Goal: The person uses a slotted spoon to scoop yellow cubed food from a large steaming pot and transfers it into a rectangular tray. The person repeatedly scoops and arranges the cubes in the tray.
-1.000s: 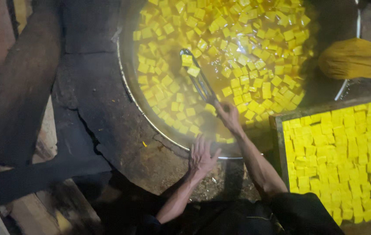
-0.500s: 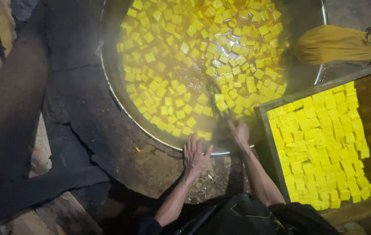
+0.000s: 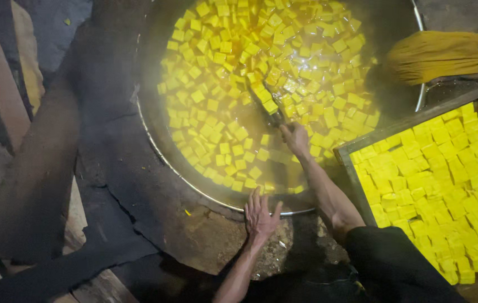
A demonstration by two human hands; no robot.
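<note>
Since a second ago the right hand (image 3: 295, 137), closed on the ladle (image 3: 266, 104), reaches deeper; left hand (image 3: 260, 216) stays flat, holding nothing (bracing); stir gently around the yellow cubes (image 3: 216, 106).

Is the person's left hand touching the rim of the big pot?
Touching. The head view shows the left hand spread flat with its fingertips on the near rim of the pot.

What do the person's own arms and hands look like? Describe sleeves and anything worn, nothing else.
Both forearms are bare. The left hand and right hand wear no gloves, and no rings or watch can be made out in the dim light. A dark, black-looking sleeve covers the right upper arm, ending around the elbow.
</note>
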